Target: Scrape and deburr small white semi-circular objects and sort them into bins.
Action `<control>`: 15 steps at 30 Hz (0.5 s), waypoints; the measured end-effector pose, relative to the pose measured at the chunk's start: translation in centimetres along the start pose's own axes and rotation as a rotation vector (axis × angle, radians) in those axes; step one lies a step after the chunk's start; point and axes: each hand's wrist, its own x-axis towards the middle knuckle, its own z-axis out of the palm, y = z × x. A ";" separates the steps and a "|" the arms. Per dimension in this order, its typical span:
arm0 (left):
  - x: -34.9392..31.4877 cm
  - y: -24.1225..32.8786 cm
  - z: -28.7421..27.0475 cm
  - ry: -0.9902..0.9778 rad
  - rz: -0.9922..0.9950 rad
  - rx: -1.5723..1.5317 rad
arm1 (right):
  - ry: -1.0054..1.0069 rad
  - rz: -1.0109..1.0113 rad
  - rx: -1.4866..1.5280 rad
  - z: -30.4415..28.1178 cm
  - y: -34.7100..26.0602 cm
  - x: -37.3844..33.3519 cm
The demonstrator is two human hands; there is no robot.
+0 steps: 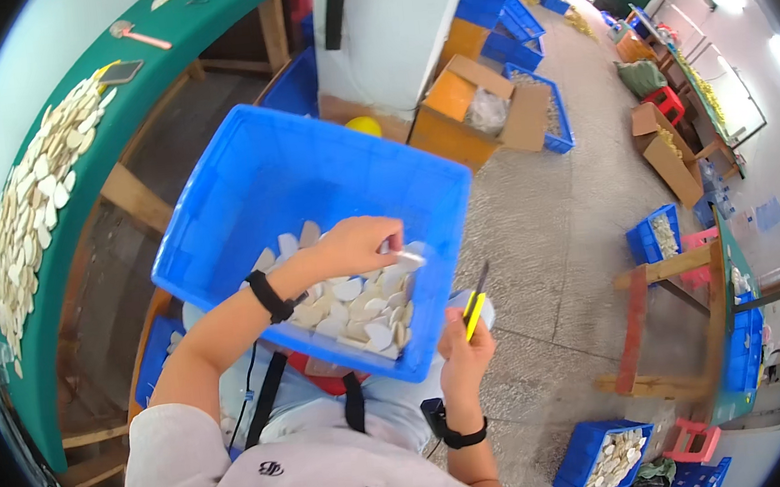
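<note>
A large blue plastic bin (307,158) rests at my lap, tilted. Many flat, rounded off-white pieces (359,307) lie heaped in its near part. Over the heap, my left hand (364,244) pinches one flat white piece (409,258) between thumb and fingers, near the bin's right wall. My right hand (466,349) is outside the bin at its right corner. Its fingers are closed around a yellow-handled cutter knife (476,316) whose dark, thin blade points up. The knife and the white piece are apart.
To the left, a green-topped table (90,202) bears a long pile of similar pieces, a phone (121,73) and a pink-handled brush (140,36). An open cardboard box (474,94) stands beyond the bin. Another blue bin of pieces (603,460) sits on the floor at right.
</note>
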 end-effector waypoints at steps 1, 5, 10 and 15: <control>-1.4 1.7 -0.4 0.114 0.023 -0.046 | -0.015 0.097 0.091 0.5 -0.4 -0.4; -7.0 4.3 0.4 0.466 0.338 0.036 | -0.014 0.218 0.215 3.4 -3.4 -2.1; -13.1 3.8 2.6 0.744 0.275 0.090 | -0.230 0.304 0.113 6.1 -3.2 -2.9; -16.4 3.4 3.5 0.921 0.186 0.075 | -0.304 0.220 -0.005 8.7 -2.9 -4.2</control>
